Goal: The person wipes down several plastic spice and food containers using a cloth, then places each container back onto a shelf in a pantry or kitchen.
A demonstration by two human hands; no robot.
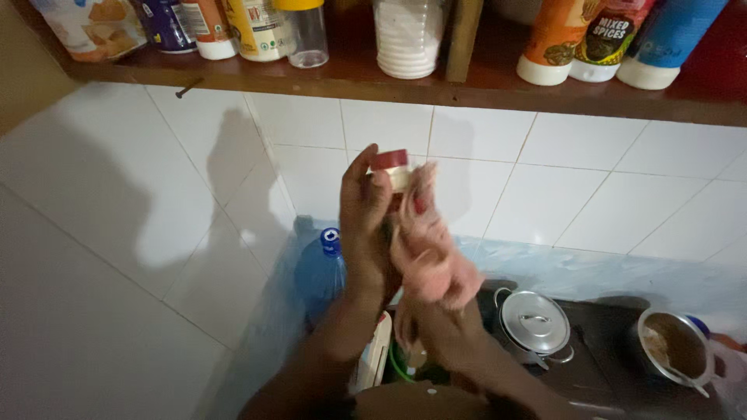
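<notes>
My left hand is wrapped around a small bottle with a red cap, held upright in front of the white tiled wall. My right hand presses a pink cloth against the bottle's side. The cloth covers most of the bottle's body, so only the cap and neck show. Both forearms rise from the bottom middle of the view.
A wooden shelf overhead carries several spice bottles and jars. Below stand a blue water bottle, a small lidded metal pot and an open pot with brown contents on a dark stove top.
</notes>
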